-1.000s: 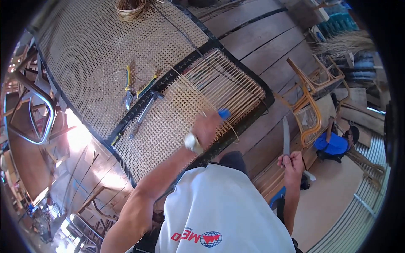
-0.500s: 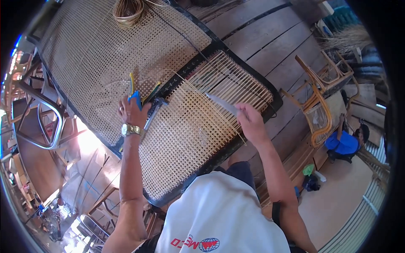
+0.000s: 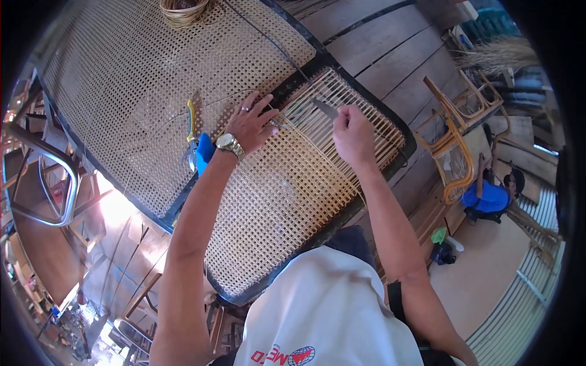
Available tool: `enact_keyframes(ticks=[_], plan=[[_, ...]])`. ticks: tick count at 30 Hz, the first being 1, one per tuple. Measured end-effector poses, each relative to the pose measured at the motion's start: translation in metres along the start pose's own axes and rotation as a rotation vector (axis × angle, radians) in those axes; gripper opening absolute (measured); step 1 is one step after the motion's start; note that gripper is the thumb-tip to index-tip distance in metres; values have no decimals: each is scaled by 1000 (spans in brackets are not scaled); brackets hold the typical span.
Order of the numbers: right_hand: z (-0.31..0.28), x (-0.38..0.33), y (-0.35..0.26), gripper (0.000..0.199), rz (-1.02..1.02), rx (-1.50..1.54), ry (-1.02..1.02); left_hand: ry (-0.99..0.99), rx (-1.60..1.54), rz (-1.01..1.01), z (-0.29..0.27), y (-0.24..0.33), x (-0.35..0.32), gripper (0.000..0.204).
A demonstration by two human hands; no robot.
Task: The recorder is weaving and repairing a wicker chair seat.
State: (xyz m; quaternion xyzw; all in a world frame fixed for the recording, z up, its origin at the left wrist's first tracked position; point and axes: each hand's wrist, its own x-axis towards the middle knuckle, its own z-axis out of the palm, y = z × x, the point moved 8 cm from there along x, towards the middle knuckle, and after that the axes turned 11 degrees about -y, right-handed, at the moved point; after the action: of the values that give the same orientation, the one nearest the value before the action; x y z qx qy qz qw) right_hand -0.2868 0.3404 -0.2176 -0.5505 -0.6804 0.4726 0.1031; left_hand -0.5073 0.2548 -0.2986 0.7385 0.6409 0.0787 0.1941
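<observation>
A cane panel [image 3: 268, 213] in a black frame [image 3: 390, 122] lies before me, closely woven on its near left part and strung with open parallel strands [image 3: 366, 122] at the right. My left hand [image 3: 250, 125] rests with fingers spread at the dark crossbar, beside the edge of the weave. My right hand [image 3: 354, 135] is closed round a flat grey blade [image 3: 324, 108], whose tip points left over the open strands. Yellow-handled pliers [image 3: 191, 122] and a blue-handled tool [image 3: 205, 152] lie left of my left wrist; my forearm partly hides the blue one.
A larger woven cane panel [image 3: 122, 79] continues to the far left, with a coil of cane [image 3: 183, 13] on it. Rattan chair frames [image 3: 455, 152] stand at the right. A person in blue [image 3: 486, 196] sits beyond them. Metal chair frames [image 3: 67, 189] are at the left.
My left hand has left the tools and moved right to the crossbar. My right hand has carried the blade up and slightly left, over the open strands.
</observation>
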Motion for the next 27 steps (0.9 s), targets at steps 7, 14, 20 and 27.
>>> enact_keyframes(ticks=[7,14,20,27], plan=[[-15,-23,-36,17,-127,-192,-59,198,9,-75,-21,-9,6,31],[4,-69,47,14,283,774,-339,-5,153,-219,-27,-17,30,26],[31,-83,60,14,268,782,-295,-176,-146,-434,-13,-45,44,26],[38,-86,67,14,371,1052,-427,-95,-220,-466,-10,-54,46,34]])
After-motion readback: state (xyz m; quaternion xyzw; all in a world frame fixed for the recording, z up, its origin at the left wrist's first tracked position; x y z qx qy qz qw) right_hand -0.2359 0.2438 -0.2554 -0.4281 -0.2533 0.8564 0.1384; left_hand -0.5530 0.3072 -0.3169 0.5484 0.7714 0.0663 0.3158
